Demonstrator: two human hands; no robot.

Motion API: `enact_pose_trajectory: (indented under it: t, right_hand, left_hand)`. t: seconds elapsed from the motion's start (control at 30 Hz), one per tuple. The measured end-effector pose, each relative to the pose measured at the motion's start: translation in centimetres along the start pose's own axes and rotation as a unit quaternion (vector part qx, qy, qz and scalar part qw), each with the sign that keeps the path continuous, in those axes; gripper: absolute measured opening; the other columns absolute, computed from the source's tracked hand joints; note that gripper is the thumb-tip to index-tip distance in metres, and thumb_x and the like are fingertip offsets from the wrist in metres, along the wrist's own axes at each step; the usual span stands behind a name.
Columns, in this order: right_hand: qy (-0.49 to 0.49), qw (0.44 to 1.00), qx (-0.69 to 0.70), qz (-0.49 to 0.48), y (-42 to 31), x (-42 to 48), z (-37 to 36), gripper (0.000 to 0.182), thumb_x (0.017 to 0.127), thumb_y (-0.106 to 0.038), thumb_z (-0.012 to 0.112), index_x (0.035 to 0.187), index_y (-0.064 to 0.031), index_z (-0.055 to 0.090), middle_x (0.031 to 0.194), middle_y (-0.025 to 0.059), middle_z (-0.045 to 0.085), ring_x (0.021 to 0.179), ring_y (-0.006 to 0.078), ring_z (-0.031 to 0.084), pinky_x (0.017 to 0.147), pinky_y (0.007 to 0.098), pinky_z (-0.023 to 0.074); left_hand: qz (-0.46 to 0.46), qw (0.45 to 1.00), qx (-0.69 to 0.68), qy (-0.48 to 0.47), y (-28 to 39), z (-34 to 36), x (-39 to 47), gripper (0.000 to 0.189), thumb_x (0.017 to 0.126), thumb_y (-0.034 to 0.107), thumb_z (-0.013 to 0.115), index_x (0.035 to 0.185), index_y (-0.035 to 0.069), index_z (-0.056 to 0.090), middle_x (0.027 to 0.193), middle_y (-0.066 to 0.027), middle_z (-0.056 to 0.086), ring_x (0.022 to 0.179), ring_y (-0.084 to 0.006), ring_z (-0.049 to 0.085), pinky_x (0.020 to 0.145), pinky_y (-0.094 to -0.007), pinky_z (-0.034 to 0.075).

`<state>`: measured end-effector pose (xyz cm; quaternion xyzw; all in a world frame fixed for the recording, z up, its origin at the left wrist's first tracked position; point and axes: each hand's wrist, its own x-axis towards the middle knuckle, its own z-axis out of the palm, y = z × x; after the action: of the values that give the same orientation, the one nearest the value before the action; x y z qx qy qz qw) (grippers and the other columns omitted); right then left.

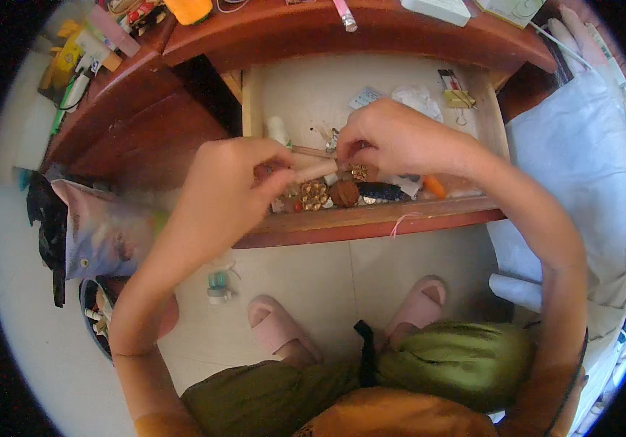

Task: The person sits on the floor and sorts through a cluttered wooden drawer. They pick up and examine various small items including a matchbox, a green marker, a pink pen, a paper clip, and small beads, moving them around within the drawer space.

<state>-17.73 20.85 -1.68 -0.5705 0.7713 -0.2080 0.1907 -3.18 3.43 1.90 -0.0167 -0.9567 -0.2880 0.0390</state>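
Note:
Over a pulled-out wooden drawer (438,210), my left hand (242,169) pinches one end of a pale, tube-like item (315,170). My right hand (384,134) is at the item's other end, its fingers curled; whether they grip it is hard to tell. Just below lie a cluster of gold-coloured beads (314,195), a brown walnut-like ball (344,193) and a dark elongated item (381,191). A small gold-coloured ornament (360,172) is beneath my right hand, and an orange item (434,186) lies farther right. A white bottle (277,130) stands or leans at the drawer's left side.
Binder clips (459,99), crumpled white tissue (416,101) and a blister pack (366,97) lie at the drawer's back. Tubes and bottles crowd the red-brown desktop (143,60). Pale blue cloth (558,131) hangs at right; a printed bag (105,235) and a bin (94,317) are at left.

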Motion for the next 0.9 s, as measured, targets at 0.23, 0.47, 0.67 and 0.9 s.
enact_pose_trajectory:
  t: [0.23,0.47,0.67,0.9]
  right_hand:
    - [-0.009,0.996,-0.085,-0.017,1.6,-1.3,1.6,0.021,0.063,-0.005,0.063,0.084,-0.0059,0.065,0.077,0.0157,0.061,0.078,0.0328,0.059,0.068,0.0414,0.0458]
    - [-0.026,0.998,-0.051,0.012,0.9,-1.3,1.3,0.026,0.061,-0.003,0.067,0.085,-0.0037,0.061,0.072,0.0125,0.058,0.072,0.0281,0.058,0.062,0.0362,0.0449]
    - [0.026,0.975,0.203,0.088,1.2,-1.3,-0.7,0.017,0.073,-0.007,0.065,0.088,-0.0009,0.061,0.067,0.0025,0.055,0.061,0.0105,0.054,0.055,0.0231,0.0443]
    - [-0.018,0.850,0.497,0.175,-0.6,-2.5,-2.4,0.022,0.082,-0.015,0.060,0.098,-0.0008,0.059,0.079,0.0029,0.060,0.064,0.0066,0.056,0.053,0.0178,0.0439]
  left_hand:
    - [-0.033,0.996,-0.075,-0.046,-2.4,1.5,1.6,0.013,0.072,0.008,0.064,0.082,0.000,0.063,0.073,-0.0115,0.062,0.063,-0.0201,0.060,0.059,-0.0282,0.046]
    - [0.147,0.971,0.146,-0.122,-1.5,4.0,3.3,0.019,0.063,0.008,0.069,0.082,0.006,0.065,0.079,-0.0108,0.055,0.083,-0.0292,0.054,0.070,-0.0388,0.045]
    - [0.139,0.963,0.158,-0.166,-1.8,4.8,3.4,0.018,0.060,0.007,0.071,0.076,0.007,0.062,0.083,-0.0112,0.054,0.088,-0.0305,0.052,0.074,-0.0397,0.044]
    - [-0.021,0.954,-0.244,-0.172,-3.5,1.8,3.4,0.016,0.070,0.007,0.069,0.077,0.004,0.055,0.085,-0.0128,0.060,0.076,-0.0203,0.060,0.068,-0.0297,0.050]
